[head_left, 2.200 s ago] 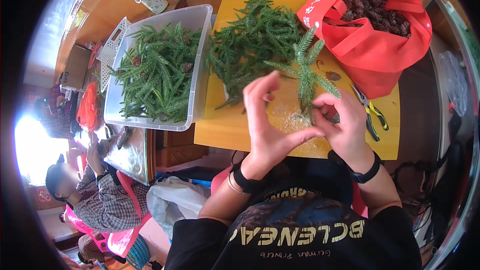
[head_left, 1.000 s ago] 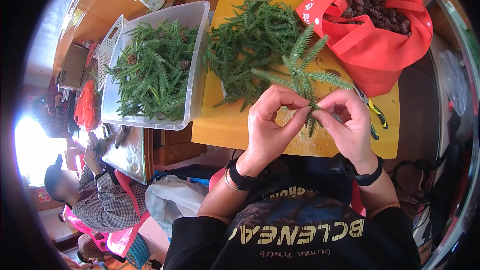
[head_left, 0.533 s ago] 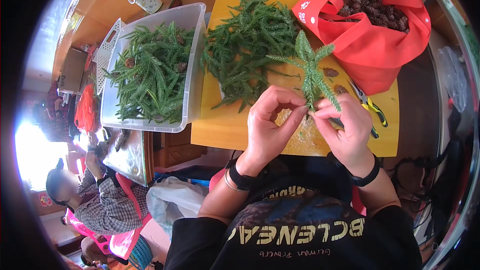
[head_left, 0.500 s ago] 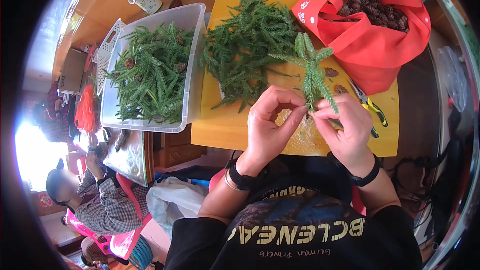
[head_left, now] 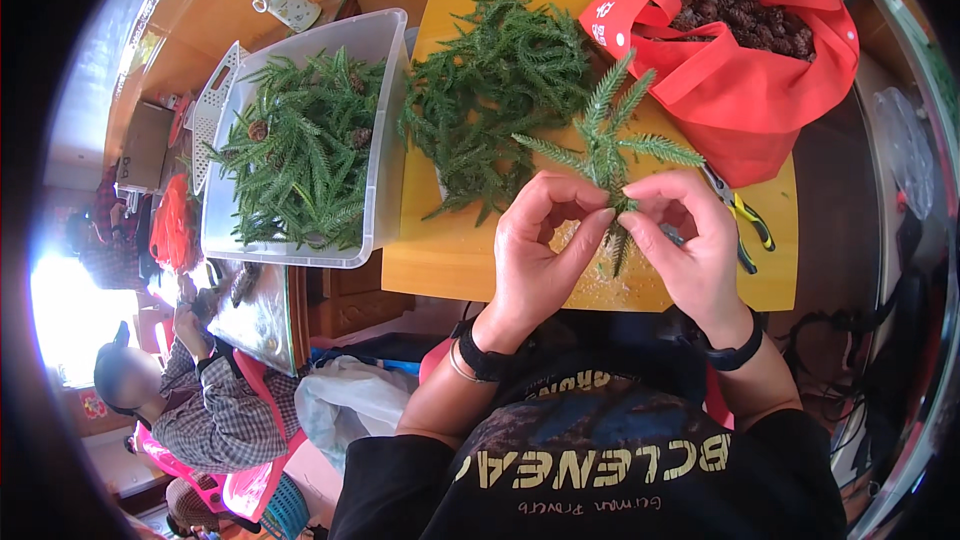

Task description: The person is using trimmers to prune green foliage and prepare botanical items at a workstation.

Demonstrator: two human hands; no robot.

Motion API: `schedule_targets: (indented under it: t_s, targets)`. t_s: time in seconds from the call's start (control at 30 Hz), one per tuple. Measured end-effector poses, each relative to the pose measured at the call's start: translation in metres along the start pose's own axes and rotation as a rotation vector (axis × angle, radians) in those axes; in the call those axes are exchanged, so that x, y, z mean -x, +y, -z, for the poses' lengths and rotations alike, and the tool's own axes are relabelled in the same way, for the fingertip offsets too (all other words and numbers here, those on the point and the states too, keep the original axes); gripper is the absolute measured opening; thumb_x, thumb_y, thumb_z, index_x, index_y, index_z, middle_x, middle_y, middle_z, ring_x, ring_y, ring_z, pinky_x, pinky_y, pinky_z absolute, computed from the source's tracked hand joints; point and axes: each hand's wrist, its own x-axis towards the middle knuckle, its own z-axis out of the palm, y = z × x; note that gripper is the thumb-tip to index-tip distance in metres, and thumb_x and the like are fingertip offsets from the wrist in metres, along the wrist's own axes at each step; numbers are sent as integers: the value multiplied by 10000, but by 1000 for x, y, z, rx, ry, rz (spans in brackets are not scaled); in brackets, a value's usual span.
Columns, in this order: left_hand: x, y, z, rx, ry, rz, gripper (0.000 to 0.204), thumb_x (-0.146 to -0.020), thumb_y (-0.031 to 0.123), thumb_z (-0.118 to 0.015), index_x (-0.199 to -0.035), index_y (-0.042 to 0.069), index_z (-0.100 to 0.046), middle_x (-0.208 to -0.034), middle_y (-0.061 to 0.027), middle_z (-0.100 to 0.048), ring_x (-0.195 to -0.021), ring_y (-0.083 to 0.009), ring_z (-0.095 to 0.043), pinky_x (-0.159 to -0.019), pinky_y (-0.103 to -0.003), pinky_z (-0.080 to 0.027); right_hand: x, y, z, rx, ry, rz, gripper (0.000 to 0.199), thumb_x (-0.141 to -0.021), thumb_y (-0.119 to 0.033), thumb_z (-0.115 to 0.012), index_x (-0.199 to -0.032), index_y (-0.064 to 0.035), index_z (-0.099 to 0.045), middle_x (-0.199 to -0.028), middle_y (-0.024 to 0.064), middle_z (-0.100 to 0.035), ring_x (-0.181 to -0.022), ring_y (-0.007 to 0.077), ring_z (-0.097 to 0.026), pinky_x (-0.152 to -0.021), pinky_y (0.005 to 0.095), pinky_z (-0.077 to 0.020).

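black T-shirt (head_left: 590,488) — pale lettering (head_left: 602,462) | black wristbands (head_left: 490,362) | thin bangle (head_left: 458,366) — left

we get harsh white glare at far left, sheen on the shiny-topped, wood-edged rectangular table (head_left: 255,330), and curved, black-rimmed edges.

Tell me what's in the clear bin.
The clear bin holds green sprigs with a few brown cones among them. The sprigs hide the bottom; anything beneath cannot be seen.

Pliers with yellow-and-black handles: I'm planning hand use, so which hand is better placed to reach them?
Probably the right hand: the pliers lie close by its outer side; the left hand is farther away. Both pinch the green needled sprig.
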Motion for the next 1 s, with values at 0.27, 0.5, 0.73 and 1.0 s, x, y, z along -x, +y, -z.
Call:
schedule_targets:
  t_s: [0.27,0.5,0.73,1.0]
  targets:
    - [2,5,-2,-388,-91,-221,453,-616,101,-816,-922,39,-489,-941,-85,-546,-870,-213,-573,-784,-319,-459,0,13,7,-329,-38,-233,195,-830,22,-594,-998,-14,-502,-772,-8,-553,-669,32,-518,-609,177,-430]
    - [9,-4,-2,-396,-68,8,261,-709,8,-702,-928,4,-560,-851,-70,-591,-818,-199,-596,-718,-297,-480,6,3,16,-483,7,-405,154,-874,-33,-534,-1018,-21,-478,-794,23,-557,-702,80,-561,-653,225,-479]
    - [2,5,1,162,-84,328,214,-862,-37,-519,-1075,-40,-538,-800,-36,-588,-845,-129,-606,-773,-249,-481,40,50,94,905,-17,-179,233,-760,-49,-645,-954,-11,-523,-888,93,-585,-876,260,-573,-778,323,-450]
    - [6,0,6,409,-74,431,219,-874,66,-571,-1069,-8,-505,-818,-30,-581,-777,-86,-578,-720,-211,-472,62,78,116,986,-4,-335,364,-661,-61,-714,-963,-27,-512,-1018,135,-496,-952,315,-511,-824,367,-425]
